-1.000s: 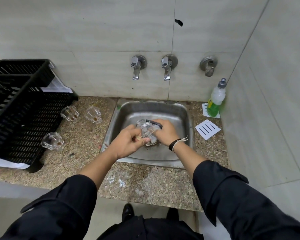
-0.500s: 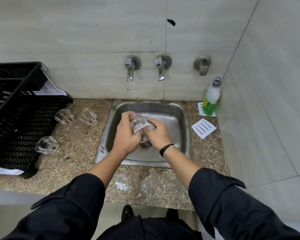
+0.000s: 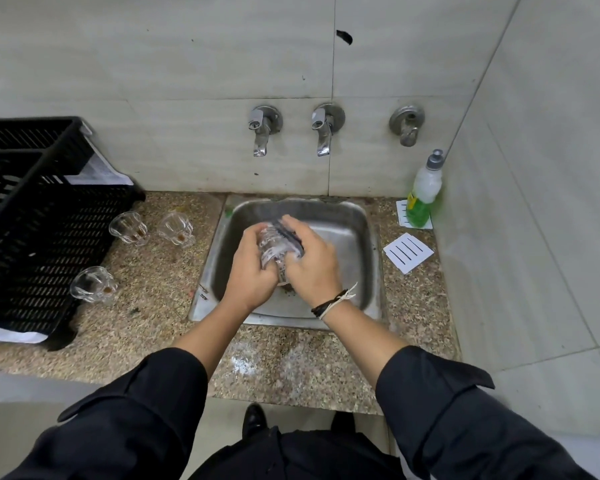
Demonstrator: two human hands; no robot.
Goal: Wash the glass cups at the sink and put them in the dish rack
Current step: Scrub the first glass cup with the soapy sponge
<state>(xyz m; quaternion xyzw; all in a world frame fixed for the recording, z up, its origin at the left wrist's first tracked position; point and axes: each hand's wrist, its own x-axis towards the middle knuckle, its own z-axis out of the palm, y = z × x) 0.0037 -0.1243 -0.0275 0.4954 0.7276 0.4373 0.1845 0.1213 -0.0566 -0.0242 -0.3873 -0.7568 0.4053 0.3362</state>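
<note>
Left hand [image 3: 252, 268]: wrapped round the glass cup [image 3: 272, 249], grasping it over the sink [image 3: 343, 237]. Right hand [image 3: 310, 263]: curled against the cup's far side, pressing a dark scrubber [image 3: 290, 233]; finger detail blurred. Cup lying tilted between both hands, long axis running from near-left to far-right across the sink, mouth direction not discernible. Taps [image 3: 293, 129] on the wall behind the sink, no water visible. Left of the sink on the counter: three more cups [image 3: 129, 228] [image 3: 175, 230] [image 3: 90, 284], apparently unwashed. Further left of the sink: black dish rack [image 3: 32, 220], no cups seen inside. Judgement: scrubbing stage; left hand nearer the rack, better placed for the transfer.
</note>
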